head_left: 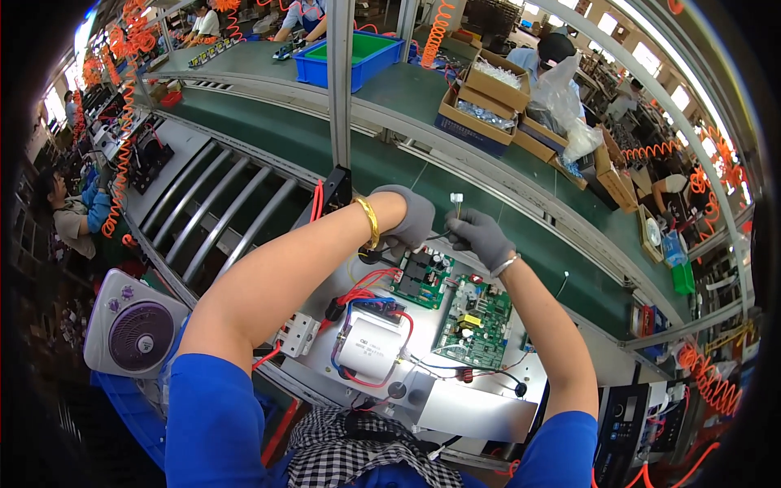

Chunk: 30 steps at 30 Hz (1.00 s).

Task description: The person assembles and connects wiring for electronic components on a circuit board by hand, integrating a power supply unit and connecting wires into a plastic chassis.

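My right hand (482,237), in a grey glove, is closed around a thin cable with a white plug connector (456,198) sticking up above its fingers. My left hand (409,221), also gloved, is curled beside it over the far edge of a metal chassis; a dark cable runs between the two hands, and the left fingertips are partly hidden. Below the hands lie a smaller green circuit board (423,276) and a larger green circuit board (477,333). Nearer to me sit a white cylindrical capacitor (370,348), red and blue wires, and a white terminal block (298,334).
A metal upright (340,98) stands just beyond my left arm. Left are steel rollers (232,215) and a purple-and-white fan (138,333). Beyond the green conveyor (407,171) stand a blue bin (370,73) and cardboard boxes (488,98). Other people work around the line.
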Tool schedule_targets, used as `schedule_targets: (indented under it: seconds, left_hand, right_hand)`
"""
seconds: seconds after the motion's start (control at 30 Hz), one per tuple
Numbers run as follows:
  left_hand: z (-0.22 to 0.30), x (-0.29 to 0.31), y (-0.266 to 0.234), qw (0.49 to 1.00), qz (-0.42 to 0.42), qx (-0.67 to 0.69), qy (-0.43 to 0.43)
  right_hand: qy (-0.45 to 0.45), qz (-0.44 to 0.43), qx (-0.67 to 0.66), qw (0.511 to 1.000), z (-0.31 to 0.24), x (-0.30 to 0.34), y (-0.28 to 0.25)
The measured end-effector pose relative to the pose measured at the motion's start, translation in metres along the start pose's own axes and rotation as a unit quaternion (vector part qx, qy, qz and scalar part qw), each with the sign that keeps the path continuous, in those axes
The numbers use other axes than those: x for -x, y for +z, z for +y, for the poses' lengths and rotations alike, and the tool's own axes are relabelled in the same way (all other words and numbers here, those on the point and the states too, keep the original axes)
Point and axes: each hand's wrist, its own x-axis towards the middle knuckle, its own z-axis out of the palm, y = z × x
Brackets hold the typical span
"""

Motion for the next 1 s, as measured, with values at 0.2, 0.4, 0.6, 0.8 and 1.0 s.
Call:
schedule_targets:
  seconds: [0.2,0.4,0.6,0.8,1.0]
  left_hand:
    - [0.002,0.0,0.003,0.996,-0.045,-0.076,0.01]
    - [-0.002,-0.001,0.014,0.996,-0.075,-0.046,-0.03]
    - [-0.008,0.0,0.021,0.989,-0.08,0.093,-0.077]
    - [-0.009,-0.003,0.032,0.991,-0.034,0.105,-0.08]
    - [0.007,-0.01,0.034,0.994,-0.061,-0.051,-0.077]
  right_hand:
    - [-0.054,0.015,0.018,0.998,0.014,0.014,0.013]
    - [-0.111,-0.009,0.045,0.993,0.025,0.008,0.013]
    - [-0.121,-0.014,0.059,0.991,0.024,0.009,0.014]
    - [-0.15,-0.004,0.088,0.985,0.027,0.007,0.015]
    - [-0.14,-0.018,0.098,0.985,0.025,0.008,0.015]
